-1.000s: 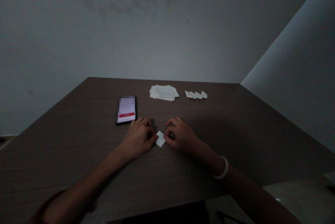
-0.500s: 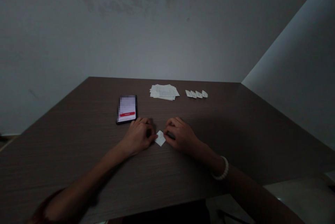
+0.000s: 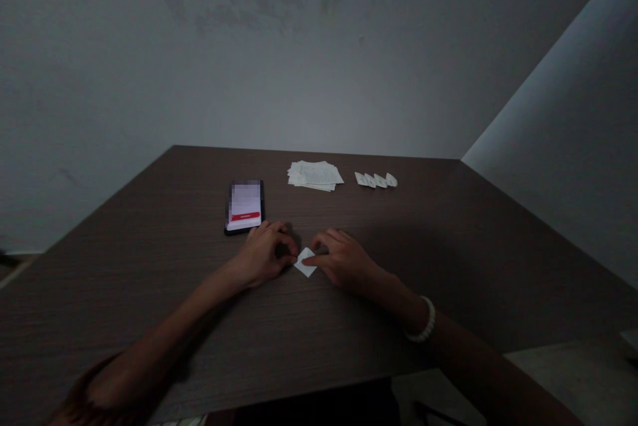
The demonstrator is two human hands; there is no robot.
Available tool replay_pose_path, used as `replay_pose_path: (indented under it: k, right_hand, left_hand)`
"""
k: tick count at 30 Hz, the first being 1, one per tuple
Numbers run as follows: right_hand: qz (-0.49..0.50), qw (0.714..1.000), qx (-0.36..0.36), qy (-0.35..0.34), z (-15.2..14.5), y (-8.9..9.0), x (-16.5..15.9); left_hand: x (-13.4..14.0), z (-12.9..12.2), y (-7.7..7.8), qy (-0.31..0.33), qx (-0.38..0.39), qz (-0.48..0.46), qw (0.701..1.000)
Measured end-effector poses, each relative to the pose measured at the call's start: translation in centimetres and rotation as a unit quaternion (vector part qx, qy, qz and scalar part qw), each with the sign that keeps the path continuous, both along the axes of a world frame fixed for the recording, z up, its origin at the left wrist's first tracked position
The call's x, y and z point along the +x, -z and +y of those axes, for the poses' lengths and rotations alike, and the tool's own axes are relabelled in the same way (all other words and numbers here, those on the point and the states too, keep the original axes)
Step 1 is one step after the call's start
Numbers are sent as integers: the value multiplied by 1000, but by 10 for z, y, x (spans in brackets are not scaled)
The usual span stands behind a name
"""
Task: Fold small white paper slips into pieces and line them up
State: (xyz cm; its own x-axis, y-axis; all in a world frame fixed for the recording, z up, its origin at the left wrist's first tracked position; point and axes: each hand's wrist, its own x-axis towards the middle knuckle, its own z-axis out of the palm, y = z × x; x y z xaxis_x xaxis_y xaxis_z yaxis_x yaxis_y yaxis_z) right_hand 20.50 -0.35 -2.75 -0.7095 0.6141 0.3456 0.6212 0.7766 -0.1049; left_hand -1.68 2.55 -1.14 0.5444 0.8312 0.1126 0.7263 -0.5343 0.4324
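Note:
A small folded piece of white paper [image 3: 307, 271] lies on the brown table, turned so that one corner points toward me. At its left corner, the thumb and forefinger of my left hand [image 3: 264, 254] are closed on the edge. My right hand [image 3: 346, 258], with a pale beaded bracelet at the wrist, has its thumb stretched across the paper's upper face. The curled fingers of that hand rest at the paper's right side. Part of the paper is hidden under the right thumb.
A phone [image 3: 245, 205] with a lit screen lies just beyond my left hand. Farther back are a stack of white paper sheets [image 3: 315, 175] and a row of several small folded papers [image 3: 376, 180]. The table [image 3: 279, 339] meets a grey wall at its far edge.
My right thumb has moved left from the paper's right corner onto its middle. Printed marks seen on the paper's top before are no longer visible. My left hand stays at the left corner.

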Motion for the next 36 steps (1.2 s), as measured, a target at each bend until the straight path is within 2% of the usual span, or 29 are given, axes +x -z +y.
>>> replay_pose_path:
  k: [6, 11, 18, 26, 36]
  right_hand:
    - [-42, 999, 8, -10, 2, -2, -2]
    - [4, 1000, -3, 1, 0, -2, 2]
    - [92, 992, -57, 65, 1, -1, 6]
    - [117, 989, -70, 51, 1, 1, 6]
    - [136, 985, -93, 52, 2, -8, 16]
  left_hand:
    - [0, -1, -1, 2, 4, 0, 1000]
    - [1, -2, -2, 2, 3, 10, 1000]
    - [2, -5, -4, 18, 2, -1, 1000]
    - [16, -9, 5, 20, 36, -33, 999]
    - [18, -11, 0, 25, 6, -45, 999]
